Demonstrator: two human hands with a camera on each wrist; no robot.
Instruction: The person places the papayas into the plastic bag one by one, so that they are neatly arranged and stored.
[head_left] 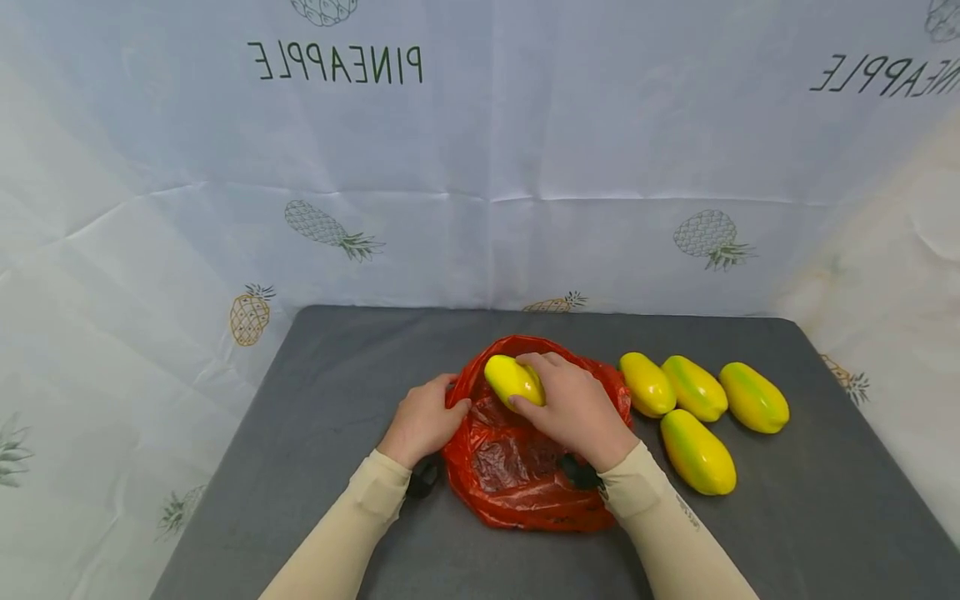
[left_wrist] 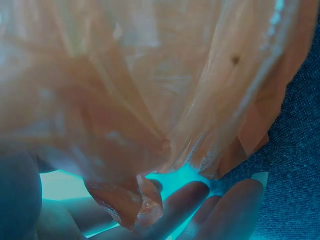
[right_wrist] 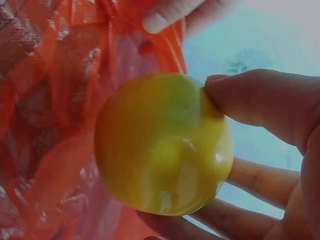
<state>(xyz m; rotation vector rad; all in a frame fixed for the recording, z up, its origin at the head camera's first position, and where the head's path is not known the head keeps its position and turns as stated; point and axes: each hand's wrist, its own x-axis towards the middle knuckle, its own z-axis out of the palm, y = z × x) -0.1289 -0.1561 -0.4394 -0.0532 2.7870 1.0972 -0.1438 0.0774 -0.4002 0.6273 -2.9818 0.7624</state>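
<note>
A red plastic bag (head_left: 510,454) lies with its mouth spread wide on the table. At its left rim my left hand (head_left: 427,419) pinches the plastic; the left wrist view shows crumpled bag film (left_wrist: 120,200) between the thumb and fingers. My right hand (head_left: 573,408) grips an oblong, glossy yellow fruit (head_left: 512,379), like a mango or papaya, above the bag's opening. In the right wrist view the fruit (right_wrist: 162,145) has a green patch, with the thumb on one side and fingers round the other.
Several similar fruits, among them a near one (head_left: 697,452) and a far right one (head_left: 753,397), lie right of the bag. The dark grey table (head_left: 337,358) meets a white pineapple-print cloth (head_left: 600,150) behind. A black object (head_left: 422,477) shows by the left wrist.
</note>
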